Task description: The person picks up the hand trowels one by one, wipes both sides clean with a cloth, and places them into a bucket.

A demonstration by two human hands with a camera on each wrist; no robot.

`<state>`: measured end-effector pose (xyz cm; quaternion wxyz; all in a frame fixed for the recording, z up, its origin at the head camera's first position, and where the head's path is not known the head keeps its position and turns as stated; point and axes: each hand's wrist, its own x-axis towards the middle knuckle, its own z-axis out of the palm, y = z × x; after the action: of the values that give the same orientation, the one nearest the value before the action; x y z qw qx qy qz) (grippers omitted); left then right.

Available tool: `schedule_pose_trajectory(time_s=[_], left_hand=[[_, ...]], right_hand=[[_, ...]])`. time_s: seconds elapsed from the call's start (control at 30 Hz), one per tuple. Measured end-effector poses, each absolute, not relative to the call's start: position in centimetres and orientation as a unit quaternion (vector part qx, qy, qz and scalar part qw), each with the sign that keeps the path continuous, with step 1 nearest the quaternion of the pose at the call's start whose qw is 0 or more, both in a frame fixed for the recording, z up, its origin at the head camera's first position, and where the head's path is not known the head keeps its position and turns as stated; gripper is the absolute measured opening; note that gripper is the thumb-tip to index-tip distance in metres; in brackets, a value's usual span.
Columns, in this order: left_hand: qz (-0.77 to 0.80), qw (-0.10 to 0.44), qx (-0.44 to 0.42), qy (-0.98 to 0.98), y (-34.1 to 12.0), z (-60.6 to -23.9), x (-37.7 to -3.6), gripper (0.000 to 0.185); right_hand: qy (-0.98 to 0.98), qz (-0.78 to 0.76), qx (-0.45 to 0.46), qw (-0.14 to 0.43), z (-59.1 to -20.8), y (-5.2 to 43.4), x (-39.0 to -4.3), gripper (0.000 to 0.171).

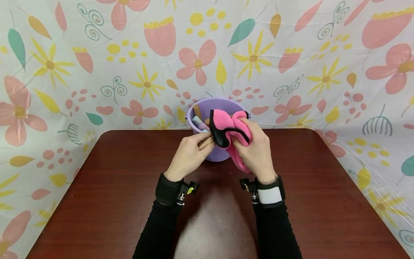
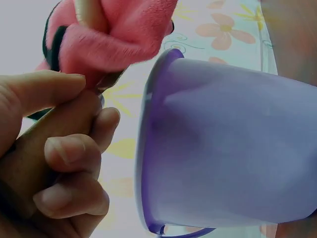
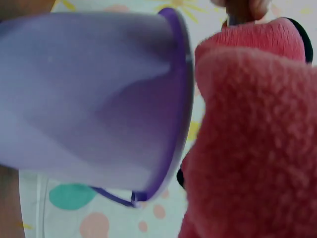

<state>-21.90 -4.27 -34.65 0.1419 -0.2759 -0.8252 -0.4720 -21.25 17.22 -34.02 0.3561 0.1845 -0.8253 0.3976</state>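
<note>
My left hand (image 1: 191, 156) grips a wooden handle (image 2: 64, 121), fingers curled round it in the left wrist view. A bit of metal shows where the handle runs into a pink fleecy cloth (image 3: 257, 144) with black edging. The cloth hides the tool's other end, so its kind cannot be told. My right hand (image 1: 257, 153) holds the bunched cloth around that end, and part of the cloth hangs down below. Both hands are in front of and above the near side of a purple bucket (image 1: 218, 156).
The bucket stands upright at the table's far edge. Inside it are a brown handle (image 1: 197, 110) and a light blue handle (image 1: 198, 121), among other pieces partly hidden. The dark reddish table (image 1: 123, 201) extends on both sides. A flower-print sheet (image 1: 129, 72) hangs behind.
</note>
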Motion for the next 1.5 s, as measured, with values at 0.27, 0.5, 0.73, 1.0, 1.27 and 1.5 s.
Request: schedule_pose_trajectory(time_s=[0.27,0.5,0.73,1.0,1.27,1.5], left_hand=[[-0.534,0.089,-0.265,-0.798,-5.1,-34.8,-22.0,0.029],[-0.566,0.066,-0.276,-0.774,-5.3,-34.4,-21.9,0.035],[-0.594,0.023,-0.292,-0.749,-5.3,-34.1,-21.5,0.037],[-0.605,0.010,-0.328,-0.726,-5.3,-34.5,-21.9,0.035],[-0.619,-0.002,-0.367,-0.695,-5.0,-34.2,-21.9,0.032],[-0.578,-0.040,-0.383,-0.719,-4.9,-34.7,-21.8,0.026]], right_hand=[[-0.813,0.422,0.092,0.391,-34.1,18.6,-21.5,0.040],[-0.783,0.477,-0.015,0.398,-33.6,19.5,-21.4,0.041],[-0.700,0.631,-0.019,0.334,-33.1,19.8,-20.9,0.053],[-0.601,0.774,0.007,0.198,-32.5,19.3,-20.1,0.047],[-0.569,0.814,0.083,0.075,-32.2,17.0,-20.0,0.043],[-0.428,0.890,0.160,-0.004,-32.8,16.0,-20.0,0.030]])
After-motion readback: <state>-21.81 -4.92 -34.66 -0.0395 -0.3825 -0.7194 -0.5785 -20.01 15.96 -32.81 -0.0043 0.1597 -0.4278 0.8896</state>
